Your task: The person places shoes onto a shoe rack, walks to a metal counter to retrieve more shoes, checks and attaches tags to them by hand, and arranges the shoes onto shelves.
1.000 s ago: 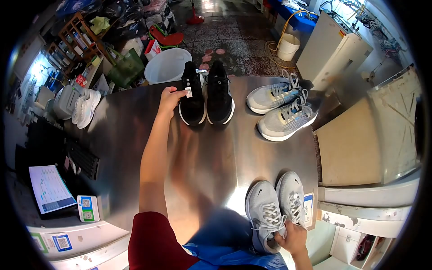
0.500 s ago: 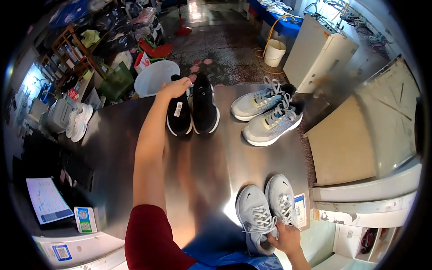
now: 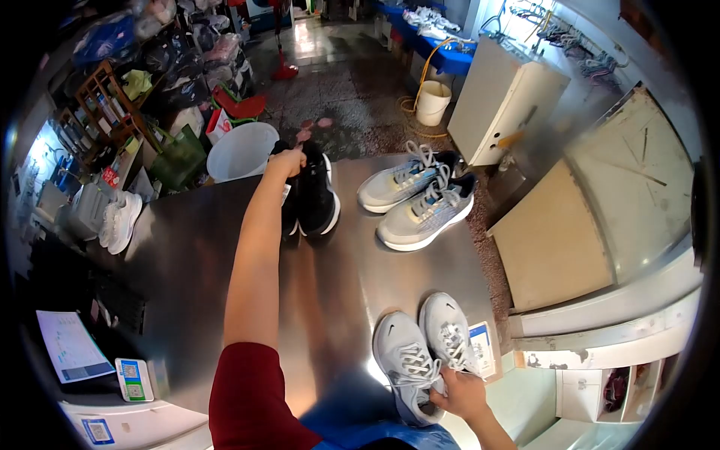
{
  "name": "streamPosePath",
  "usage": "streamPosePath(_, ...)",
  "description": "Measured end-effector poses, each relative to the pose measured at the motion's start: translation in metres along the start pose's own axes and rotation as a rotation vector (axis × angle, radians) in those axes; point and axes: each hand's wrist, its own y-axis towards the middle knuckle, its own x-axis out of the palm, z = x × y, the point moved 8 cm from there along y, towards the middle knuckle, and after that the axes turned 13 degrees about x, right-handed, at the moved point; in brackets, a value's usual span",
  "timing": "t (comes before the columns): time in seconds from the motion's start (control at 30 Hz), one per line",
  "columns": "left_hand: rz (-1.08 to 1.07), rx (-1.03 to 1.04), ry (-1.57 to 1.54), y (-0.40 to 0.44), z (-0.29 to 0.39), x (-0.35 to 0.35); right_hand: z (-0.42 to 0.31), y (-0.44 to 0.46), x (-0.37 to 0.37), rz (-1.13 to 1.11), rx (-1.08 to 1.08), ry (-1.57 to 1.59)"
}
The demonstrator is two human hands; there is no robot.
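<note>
Metal tabletop (image 3: 187, 300): right hand (image 3: 461, 394) clamped on near grey shoes (image 3: 405, 345) by their collars, probably keeping the pair together — left hand (image 3: 289, 161) curled over black shoes (image 3: 319, 201), grip unclear.

Metal table (image 3: 322, 285) — black shoes (image 3: 319, 201), two grey pairs (image 3: 399, 343)

I make out black laced sneakers (image 3: 318, 204) edged with white soles. The pale grey sneakers with white laces (image 3: 397, 341) bear a small dark mark on each toe; the grey mesh sneakers (image 3: 411, 225) show me yellowish and blue touches above white soles. My feed renders the metal tabletop (image 3: 191, 255) brownish silver with pale streaks, the short fabric sleeve (image 3: 251, 390) dark red.
</note>
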Motion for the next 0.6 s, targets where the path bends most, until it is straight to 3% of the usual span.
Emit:
streamPosePath(0.1,0.291,-0.084,-0.079,-0.030,0.000,-0.013,-0.003,-0.001,-0.005,0.041,-0.020,-0.008)
streamPosePath(0.2,0.389,-0.125,-0.116,-0.065,-0.005,-0.020,-0.002,-0.002,0.000,0.004,-0.002,-0.034)
streamPosePath(0.3,0.645,-0.028,-0.165,-0.124,0.003,-0.045,-0.004,-0.002,-0.002,-0.021,0.020,-0.032)
streamPosePath(0.43,0.770,-0.120,-0.229,-0.263,0.049,-0.079,-0.001,-0.004,0.004,-0.127,0.056,-0.032)
streamPosePath(0.47,0.719,-0.181,-0.318,-0.300,0.059,-0.079,0.000,-0.004,0.004,-0.098,0.041,-0.004)
streamPosePath(0.57,0.945,-0.136,-0.191,-0.421,0.097,-0.074,0.005,-0.002,0.008,-0.028,-0.033,0.052)
streamPosePath(0.6,0.932,-0.198,-0.235,-0.459,0.107,-0.064,0.005,0.000,0.009,-0.034,-0.050,0.050)
